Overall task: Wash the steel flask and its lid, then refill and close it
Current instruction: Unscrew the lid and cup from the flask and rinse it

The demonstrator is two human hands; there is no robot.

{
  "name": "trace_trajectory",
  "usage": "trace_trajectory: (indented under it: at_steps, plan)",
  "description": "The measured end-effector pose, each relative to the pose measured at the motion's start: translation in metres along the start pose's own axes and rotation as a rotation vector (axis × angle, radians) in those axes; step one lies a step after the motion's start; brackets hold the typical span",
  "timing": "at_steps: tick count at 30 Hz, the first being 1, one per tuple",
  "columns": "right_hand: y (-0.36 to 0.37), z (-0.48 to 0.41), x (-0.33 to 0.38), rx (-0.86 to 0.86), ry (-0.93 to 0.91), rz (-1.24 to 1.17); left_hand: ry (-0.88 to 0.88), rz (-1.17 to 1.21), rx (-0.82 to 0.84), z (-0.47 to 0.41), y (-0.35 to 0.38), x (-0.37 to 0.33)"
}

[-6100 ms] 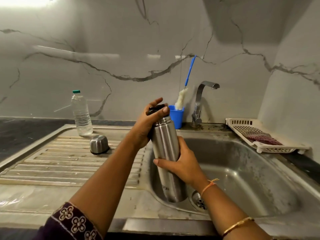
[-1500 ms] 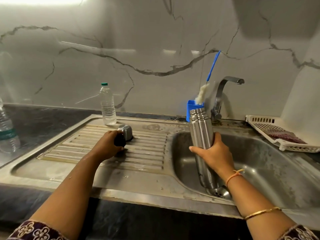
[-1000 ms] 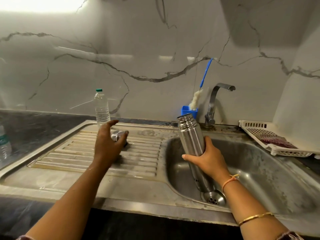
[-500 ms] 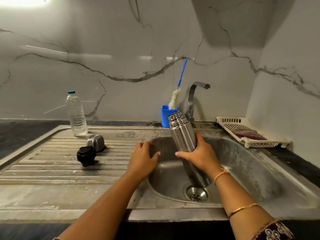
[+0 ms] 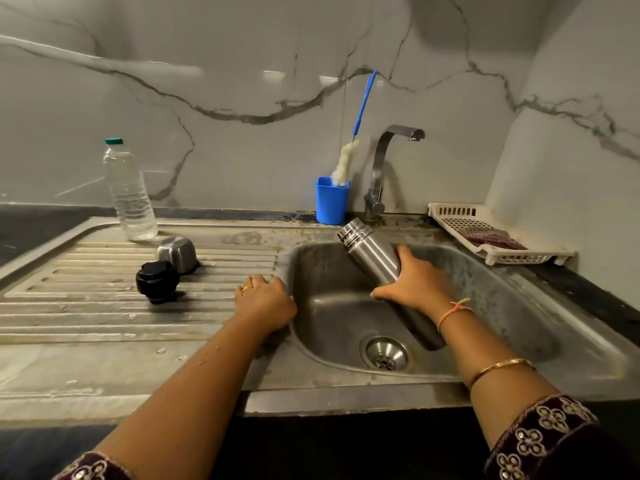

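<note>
— Why's our flask (image 5: 373, 260) tilted in the sink (image 5: 502, 306), mouth toward its back edge?
— For rinsing, we'd guess: right hand (image 5: 415, 289) wraps its fingers round it; left hand (image 5: 265, 303) rests, fingers loosely bent, on the left rim.

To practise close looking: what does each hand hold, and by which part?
The right hand grips the flask round mid-body. The left hand holds nothing; it rests on the sink rim.

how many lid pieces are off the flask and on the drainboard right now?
2. A steel cap on the drainboard near the plastic bottle; a black stopper just in front-left of it. The open flask is in the right hand. None seems hidden.
</note>
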State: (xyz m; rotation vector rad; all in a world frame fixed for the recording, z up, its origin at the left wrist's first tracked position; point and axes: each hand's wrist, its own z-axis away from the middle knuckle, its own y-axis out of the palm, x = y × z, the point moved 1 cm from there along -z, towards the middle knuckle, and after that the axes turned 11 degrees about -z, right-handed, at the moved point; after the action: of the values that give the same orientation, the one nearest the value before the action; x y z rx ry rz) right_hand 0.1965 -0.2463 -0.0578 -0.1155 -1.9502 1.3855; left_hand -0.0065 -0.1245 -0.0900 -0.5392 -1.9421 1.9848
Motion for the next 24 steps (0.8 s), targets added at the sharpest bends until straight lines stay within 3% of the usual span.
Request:
trace_trajectory:
  at_steps: [24]
  plan:
    - [0.0071,0.0054,0.0054,0.124,-0.045,0.174,0.027,0.093,-0.003,0.0069,-0.0070,0.0024]
